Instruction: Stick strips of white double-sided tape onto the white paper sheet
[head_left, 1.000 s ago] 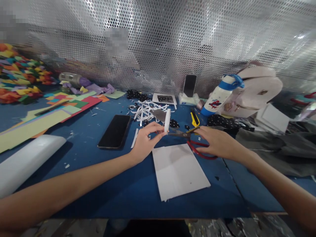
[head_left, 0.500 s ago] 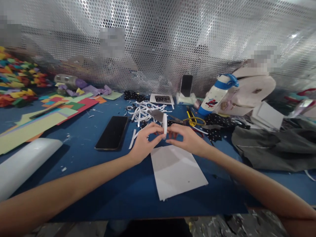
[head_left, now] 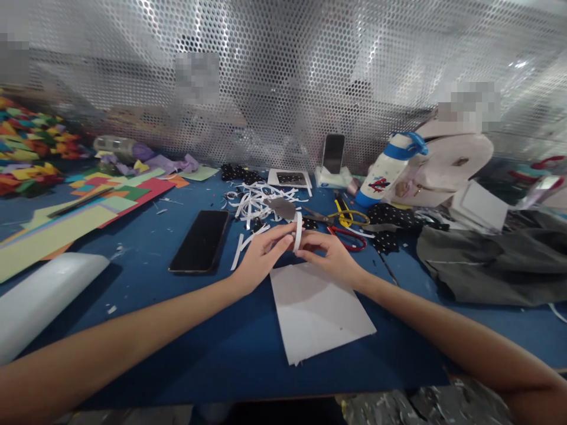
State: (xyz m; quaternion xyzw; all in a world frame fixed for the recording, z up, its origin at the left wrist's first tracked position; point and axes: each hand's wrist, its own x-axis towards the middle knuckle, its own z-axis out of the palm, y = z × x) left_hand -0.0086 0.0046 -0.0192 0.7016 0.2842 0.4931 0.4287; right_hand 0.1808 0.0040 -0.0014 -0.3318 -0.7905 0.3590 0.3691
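A narrow white paper strip [head_left: 298, 231] stands upright and slightly curved between my two hands. My left hand [head_left: 264, 252] pinches it from the left, with thumb and fingers closed near its lower part. From the other side my right hand [head_left: 328, 254] holds the strip too, its thumb and fingertips curled together against it. Below the hands lies a white sheet or card [head_left: 321, 313], flat on the blue table. Just beyond them is a heap of loose white paper strips [head_left: 261, 200]. Red-handled scissors [head_left: 352, 239] and yellow-handled scissors [head_left: 354, 218] rest behind my right hand.
To the left lie a black phone [head_left: 201, 242], coloured paper sheets [head_left: 66, 230] and a white curved object [head_left: 48, 295]. A Spider-Man bottle [head_left: 385, 171], a pale backpack [head_left: 460, 159] and dark grey cloth [head_left: 487, 265] are on the right. A perforated metal panel [head_left: 274, 77] stands behind.
My right hand has closed in and sits slightly lower, with its fingers now nearer the strip. The strip bends a little more, and the red scissors handle shows more fully.
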